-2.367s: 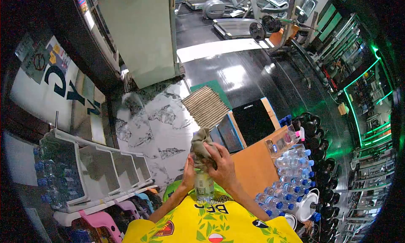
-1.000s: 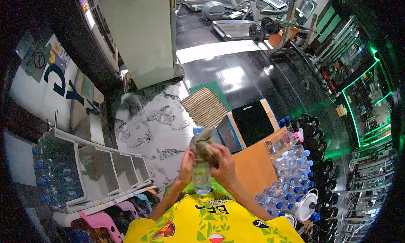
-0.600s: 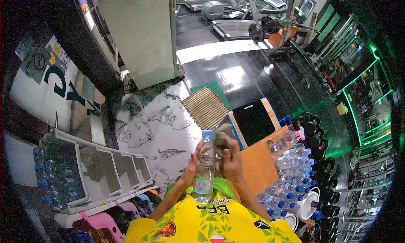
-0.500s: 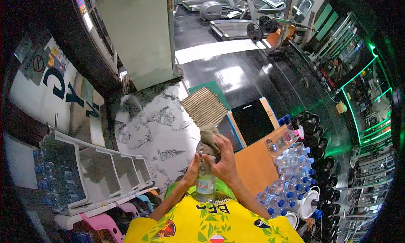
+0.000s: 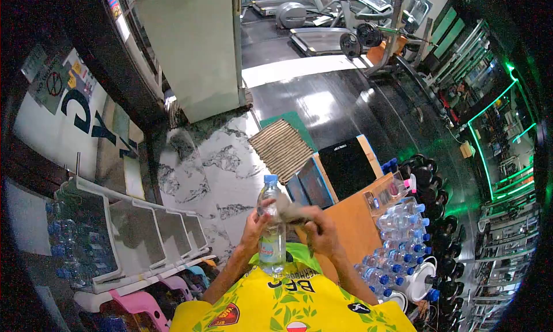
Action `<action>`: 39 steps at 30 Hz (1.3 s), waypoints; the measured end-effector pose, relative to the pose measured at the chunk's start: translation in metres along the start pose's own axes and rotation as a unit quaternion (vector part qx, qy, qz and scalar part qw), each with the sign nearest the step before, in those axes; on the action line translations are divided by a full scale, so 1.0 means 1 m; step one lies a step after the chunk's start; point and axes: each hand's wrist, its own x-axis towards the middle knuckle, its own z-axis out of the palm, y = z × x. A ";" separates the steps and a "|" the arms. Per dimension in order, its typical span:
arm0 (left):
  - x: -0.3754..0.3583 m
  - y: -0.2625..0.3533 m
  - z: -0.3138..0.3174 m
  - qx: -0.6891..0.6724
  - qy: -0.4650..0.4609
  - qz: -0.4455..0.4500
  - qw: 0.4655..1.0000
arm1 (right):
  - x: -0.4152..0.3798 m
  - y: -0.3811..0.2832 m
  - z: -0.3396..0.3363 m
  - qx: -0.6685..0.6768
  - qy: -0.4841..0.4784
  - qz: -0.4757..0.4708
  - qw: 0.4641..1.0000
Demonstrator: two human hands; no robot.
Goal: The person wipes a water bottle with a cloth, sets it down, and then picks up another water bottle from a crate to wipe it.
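A clear plastic water bottle [image 5: 273,245] with a blue cap [image 5: 271,180] is upright close in front of my yellow shirt. My left hand [image 5: 252,229] is wrapped round the bottle's left side, below the neck. In my right hand [image 5: 324,233] is a greyish-brown cloth [image 5: 292,211], bunched and somewhat blurred, lying against the bottle's right side near its shoulder. The fingers of my right hand are closed on the cloth.
On the right, many blue-capped bottles [image 5: 397,240] crowd the wooden desk [image 5: 347,228], near a white round container [image 5: 423,277]. A black laptop-like panel [image 5: 347,168] lies beyond. White shelving [image 5: 144,234] with more bottles is at left; a striped mat [image 5: 280,149] lies on the floor.
My right hand and the cloth have come off the bottle's top and moved down and right, uncovering the blue cap. My left hand has shifted slightly left with the bottle.
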 end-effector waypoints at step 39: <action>0.004 0.001 -0.005 -0.108 0.137 0.074 0.982 | -0.002 0.010 0.047 0.290 0.243 0.346 0.858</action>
